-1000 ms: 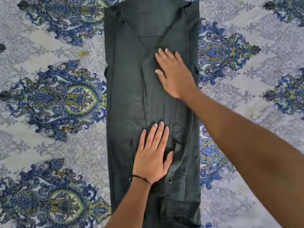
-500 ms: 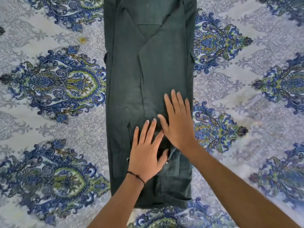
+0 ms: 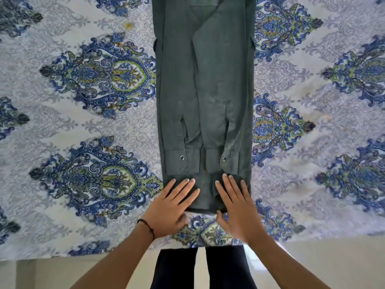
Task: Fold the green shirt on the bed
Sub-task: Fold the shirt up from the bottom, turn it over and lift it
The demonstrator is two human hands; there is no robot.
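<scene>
The green shirt point(image 3: 205, 80) lies on the bed as a long narrow strip running away from me. Both sleeves are folded in, and their snap cuffs lie side by side near the close end. My left hand point(image 3: 170, 207) rests flat on the left part of the bottom hem with its fingers spread. My right hand point(image 3: 237, 209) rests the same way on the right part. Both thumbs sit at the hem's near edge. I cannot tell whether they reach under the cloth. The collar end runs out of the top of the view.
A white bedsheet point(image 3: 83, 122) with blue and green paisley medallions covers the bed on both sides of the shirt. The bed's near edge point(image 3: 62, 257) runs along the bottom. My dark trouser legs point(image 3: 225, 268) stand against it on a pale floor point(image 3: 333, 263).
Both hands slid down the shirt from its middle to the bottom hem, uncovering the two cuffs. The view tilted down, and the bed edge and my legs came into sight.
</scene>
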